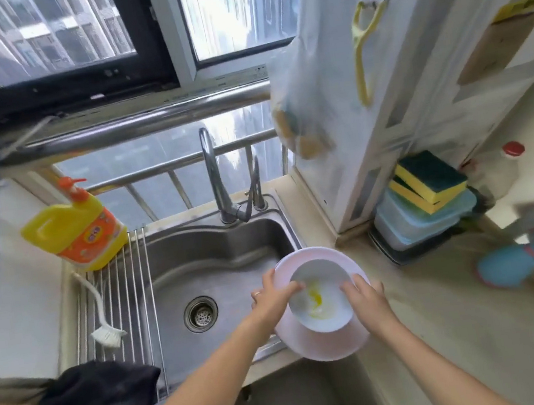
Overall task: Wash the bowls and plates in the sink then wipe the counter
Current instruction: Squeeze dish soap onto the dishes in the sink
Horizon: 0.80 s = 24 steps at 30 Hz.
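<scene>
Bowl [322,301] with yellow residue sits nested in the pink plate [325,346], stack straddling the sink [216,244] right edge and the tabletop [448,314]. My left hand [272,296] grips the plate rim with fingers on the bowl's edge, my right hand [364,292] grips the bowl's right rim. Risk: bowl is loose in the plate, so any tilt on the way over the basin could slide it off and chip it

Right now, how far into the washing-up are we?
Nothing looks washed yet. Both hands, left and right, hold a white bowl with yellow residue, stacked on a pink plate, over the sink edge. No water is visible at the tap. Washing and counter wiping remain.
</scene>
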Motion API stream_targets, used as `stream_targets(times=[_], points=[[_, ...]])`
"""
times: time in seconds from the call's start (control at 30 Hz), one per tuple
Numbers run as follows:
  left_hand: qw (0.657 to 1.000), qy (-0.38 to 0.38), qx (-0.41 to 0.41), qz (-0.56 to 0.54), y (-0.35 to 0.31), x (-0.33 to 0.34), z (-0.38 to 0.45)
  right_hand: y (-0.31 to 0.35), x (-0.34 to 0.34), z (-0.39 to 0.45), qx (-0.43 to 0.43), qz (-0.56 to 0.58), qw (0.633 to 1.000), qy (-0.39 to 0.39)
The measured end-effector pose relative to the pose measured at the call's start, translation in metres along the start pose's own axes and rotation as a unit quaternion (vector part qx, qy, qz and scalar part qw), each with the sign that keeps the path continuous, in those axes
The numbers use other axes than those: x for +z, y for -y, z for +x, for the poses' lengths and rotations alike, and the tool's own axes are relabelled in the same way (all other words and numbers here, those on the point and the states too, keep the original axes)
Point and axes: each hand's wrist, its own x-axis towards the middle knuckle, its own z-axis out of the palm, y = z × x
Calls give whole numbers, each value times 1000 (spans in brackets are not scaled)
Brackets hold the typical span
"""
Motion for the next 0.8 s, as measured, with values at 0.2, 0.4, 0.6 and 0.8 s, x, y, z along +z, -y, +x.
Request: stream_targets(times=[0.2, 0.4, 0.6, 0.8], points=[[997, -42, -21, -54, 2, -91, 15, 72, 71, 32, -29, -16, 998, 53], [986, -104, -64, -117, 22, -127, 61, 85, 134, 98, -33, -48, 991, 119], [970, -140, -96, -175, 62, -136, 129, 70, 182, 163, -15, -98, 975, 199], [968, -109, -136, -181, 135, -130, 199, 33, 211, 192, 5, -120, 969, 216]])
